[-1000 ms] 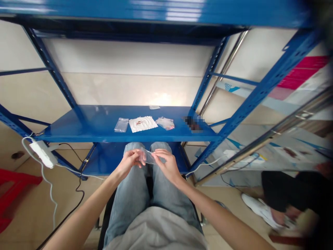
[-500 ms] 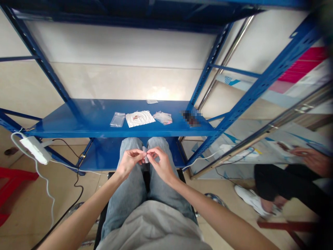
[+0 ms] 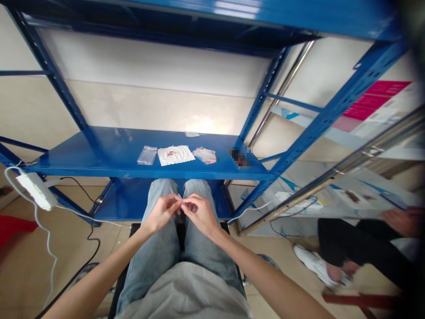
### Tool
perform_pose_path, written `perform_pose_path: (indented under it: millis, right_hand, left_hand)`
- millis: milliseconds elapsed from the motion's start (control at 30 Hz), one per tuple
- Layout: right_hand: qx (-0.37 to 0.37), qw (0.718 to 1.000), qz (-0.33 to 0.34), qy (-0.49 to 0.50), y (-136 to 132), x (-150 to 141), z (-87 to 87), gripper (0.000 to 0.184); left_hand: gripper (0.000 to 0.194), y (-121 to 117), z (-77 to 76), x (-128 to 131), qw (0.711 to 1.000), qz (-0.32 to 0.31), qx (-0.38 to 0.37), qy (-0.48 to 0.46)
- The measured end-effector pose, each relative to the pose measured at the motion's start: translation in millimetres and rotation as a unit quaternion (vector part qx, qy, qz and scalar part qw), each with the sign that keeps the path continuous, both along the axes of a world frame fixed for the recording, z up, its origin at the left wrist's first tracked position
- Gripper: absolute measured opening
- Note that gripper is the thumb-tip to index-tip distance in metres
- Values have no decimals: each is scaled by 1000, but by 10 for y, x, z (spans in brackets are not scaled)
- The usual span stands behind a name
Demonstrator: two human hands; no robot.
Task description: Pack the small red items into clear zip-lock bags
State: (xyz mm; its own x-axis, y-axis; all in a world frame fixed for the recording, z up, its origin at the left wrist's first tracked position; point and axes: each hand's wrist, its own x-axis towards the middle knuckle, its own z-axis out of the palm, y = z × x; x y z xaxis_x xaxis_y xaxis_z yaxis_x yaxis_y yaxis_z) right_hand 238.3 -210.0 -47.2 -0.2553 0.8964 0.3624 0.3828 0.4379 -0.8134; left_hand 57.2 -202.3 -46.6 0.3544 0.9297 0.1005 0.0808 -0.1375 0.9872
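Observation:
Above my lap, my left hand [image 3: 165, 212] and my right hand [image 3: 198, 212] meet with fingertips pinched together. Between them is a small clear plastic bag [image 3: 179, 196], mostly hidden by the fingers. On the blue shelf [image 3: 113, 150] in front lies a flat stack of clear plastic bags [image 3: 147, 155]. Beside it is a white cloth or paper sheet [image 3: 182, 155] with small reddish-brown pieces on it. To the right are filled clear bags [image 3: 205, 155] with something pinkish inside.
A pixelated dark object [image 3: 239, 157] lies at the shelf's right end, and a small white packet [image 3: 191, 134] at the back. A white power strip [image 3: 36, 190] hangs at left with cables. Another person's hand [image 3: 398, 221] is at far right.
The clear bag between my fingers now shows less, as my fingertips have drawn closer together over it. The whole view has shifted slightly. The other person's hand has moved off the white sheet.

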Motion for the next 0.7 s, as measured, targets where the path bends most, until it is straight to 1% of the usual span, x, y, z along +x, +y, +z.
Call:
perform_pose_path:
  millis: [133,200,300,400,500,600,700]
  right_hand:
    - [0,999,15,-39,29,40,0,19]
    - [0,998,20,-61,29,36,4,23]
    - [-5,997,10,-81,13,10,13,23]
    - [3,995,-15,-100,0,-3,27,22]
    - [25,991,-62,-119,3,19,52,22]
    - [39,985,-101,-132,5,55,88,22]
    - [49,982,-114,-145,-5,76,113,19]
  left_hand:
    - [21,-52,18,27,993,12,75,87]
    - [18,-73,15,44,987,26,95,127]
    - [14,-105,8,67,977,47,106,178]
    - [12,-145,1,81,966,77,108,220]
    - [11,-174,-10,85,955,98,116,255]
    - [11,-187,-12,85,952,114,115,259]
    - [11,-207,14,90,949,141,113,257]
